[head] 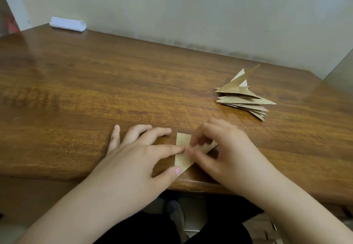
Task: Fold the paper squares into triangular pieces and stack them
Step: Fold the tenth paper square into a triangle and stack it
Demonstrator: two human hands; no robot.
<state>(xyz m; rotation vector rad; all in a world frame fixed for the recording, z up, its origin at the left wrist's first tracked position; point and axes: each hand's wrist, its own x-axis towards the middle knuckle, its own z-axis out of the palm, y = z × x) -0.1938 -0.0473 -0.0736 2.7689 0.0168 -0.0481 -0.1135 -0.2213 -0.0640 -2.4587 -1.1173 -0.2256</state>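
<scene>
A tan paper piece (183,157), folded into a triangle shape, lies flat near the front edge of the wooden table (114,91). My left hand (141,154) presses its left edge with a straight index finger and thumb. My right hand (223,148) covers the paper's right part, its fingertips curled onto the fold; motion blur hides the exact hold. A stack of folded tan triangular pieces (243,98) sits further back to the right, its top pieces sticking up loosely.
A white folded bundle of paper (67,24) lies at the table's far left corner against the wall. The table's front edge runs just below the hands. Dark clothing shows beneath the table edge.
</scene>
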